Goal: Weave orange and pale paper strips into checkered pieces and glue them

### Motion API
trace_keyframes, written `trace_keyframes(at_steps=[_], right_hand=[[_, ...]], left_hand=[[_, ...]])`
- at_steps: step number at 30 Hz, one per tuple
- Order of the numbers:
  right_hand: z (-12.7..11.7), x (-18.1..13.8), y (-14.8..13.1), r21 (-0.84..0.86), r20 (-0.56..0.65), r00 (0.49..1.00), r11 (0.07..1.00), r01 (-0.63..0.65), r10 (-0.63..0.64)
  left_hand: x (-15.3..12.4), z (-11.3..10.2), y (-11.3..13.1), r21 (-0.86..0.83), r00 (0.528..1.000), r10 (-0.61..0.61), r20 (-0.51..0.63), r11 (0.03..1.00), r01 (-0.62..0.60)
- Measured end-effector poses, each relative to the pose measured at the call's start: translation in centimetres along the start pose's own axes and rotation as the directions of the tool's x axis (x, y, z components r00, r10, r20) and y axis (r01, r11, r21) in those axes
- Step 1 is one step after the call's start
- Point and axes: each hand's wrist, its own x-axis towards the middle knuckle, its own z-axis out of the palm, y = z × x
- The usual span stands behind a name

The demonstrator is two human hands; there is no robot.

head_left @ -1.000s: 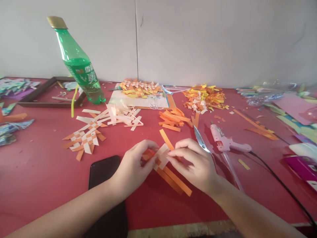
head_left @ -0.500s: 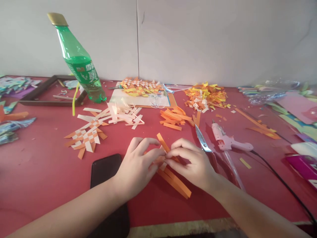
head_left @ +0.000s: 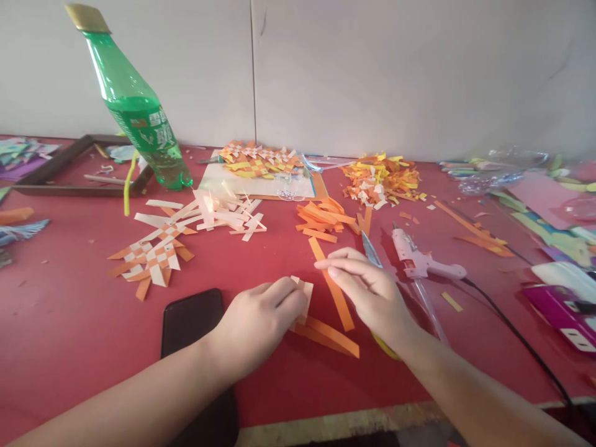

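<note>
My left hand (head_left: 265, 320) is closed round a small bundle of folded paper strips, with a pale strip (head_left: 305, 298) poking up past the fingers and orange strips (head_left: 328, 337) sticking out to the right. The fingers hide the middle of the bundle. My right hand (head_left: 372, 288) hovers to the right, its fingers stretched out and apart with nothing seen in them. Below its fingertips runs a single orange paper strip (head_left: 336, 292). Partly covered by this hand are scissors (head_left: 370, 249), one blade and a yellow handle showing.
A black phone (head_left: 193, 320) lies left of my hands. Woven orange-and-white paper pieces (head_left: 156, 248), pale strips (head_left: 228, 211) and orange strips (head_left: 323, 217) are spread behind. A pink glue gun (head_left: 412, 254) with a cord lies right. A green bottle (head_left: 144, 124) leans at back left.
My hands have come apart: the right hand has let go of the paper bundle and opened, while the left keeps hold. The view has shifted slightly to the right.
</note>
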Motion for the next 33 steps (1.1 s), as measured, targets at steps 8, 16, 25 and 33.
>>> trace_keyframes(at_steps=[8, 16, 25, 33], right_hand=[[-0.1, 0.3, -0.1, 0.116, 0.180, 0.973, 0.980, -0.164, 0.142], [0.0, -0.2, 0.0, -0.096, 0.259, 0.942, 0.976, -0.197, 0.216], [0.3, -0.7, 0.3, -0.293, 0.306, 0.952, 0.950, 0.105, -0.011], [-0.2, -0.9, -0.5, -0.288, 0.415, 0.909, 0.943, 0.168, -0.035]], left_hand=[[0.3, -0.9, 0.5, 0.096, 0.982, 0.189, -0.001, 0.977, -0.188], [-0.2, -1.1, 0.4, 0.071, 0.979, 0.188, 0.075, 0.978, -0.194], [-0.5, -1.1, 0.2, 0.038, 0.980, 0.181, 0.079, 0.982, -0.184], [-0.5, -1.3, 0.4, -0.103, 0.980, 0.171, 0.101, 0.982, -0.161]])
